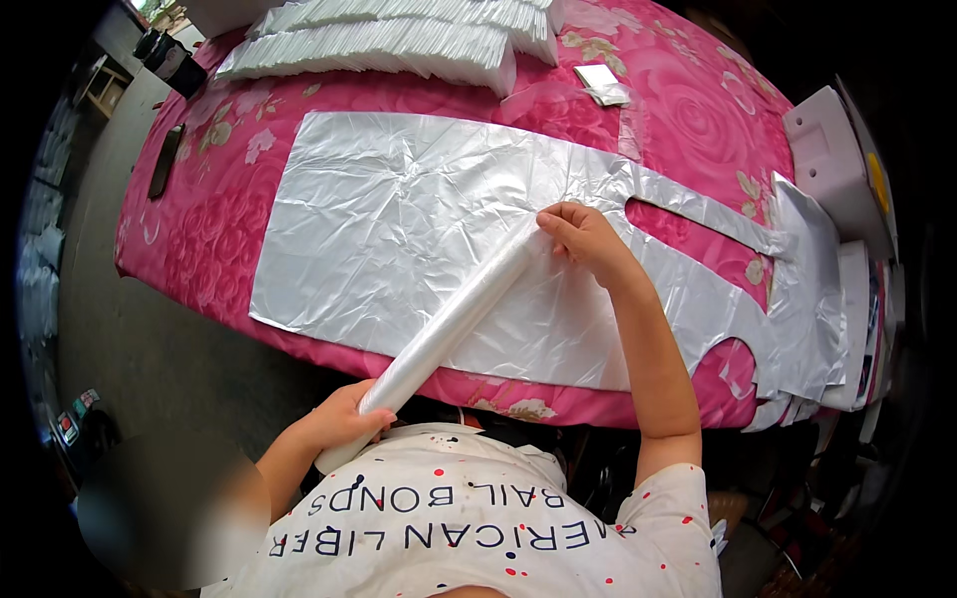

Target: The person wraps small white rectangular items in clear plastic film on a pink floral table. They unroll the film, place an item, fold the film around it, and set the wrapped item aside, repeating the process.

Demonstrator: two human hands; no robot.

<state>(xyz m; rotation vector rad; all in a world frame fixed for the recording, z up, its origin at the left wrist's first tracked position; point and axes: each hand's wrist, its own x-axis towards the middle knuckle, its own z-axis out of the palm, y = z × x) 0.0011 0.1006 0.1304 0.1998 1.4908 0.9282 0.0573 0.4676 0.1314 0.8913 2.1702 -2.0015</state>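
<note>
A long, narrow folded strip of thin whitish plastic film (pixel 454 319) slants from near my body up over the table. My left hand (pixel 344 417) grips its lower end, close to my shirt. At the upper end, my right hand (pixel 588 239) is closed in a pinch, thumb against fingers. Beneath the strip lies a broad, wrinkled, silvery-white plastic sheet (pixel 349 219), apron-shaped, with cut-out curves and a strap-like band towards the right. Whether it is one layer or several, I cannot tell.
A pink flowered cloth covers the table (pixel 214 239). Long stacks of folded white plastic (pixel 399 50) stand along the back. A phone (pixel 166 159) and dark bottle (pixel 169 62) are at left, a small white packet (pixel 601 84) at back right, white boxes (pixel 837 164) at the right edge.
</note>
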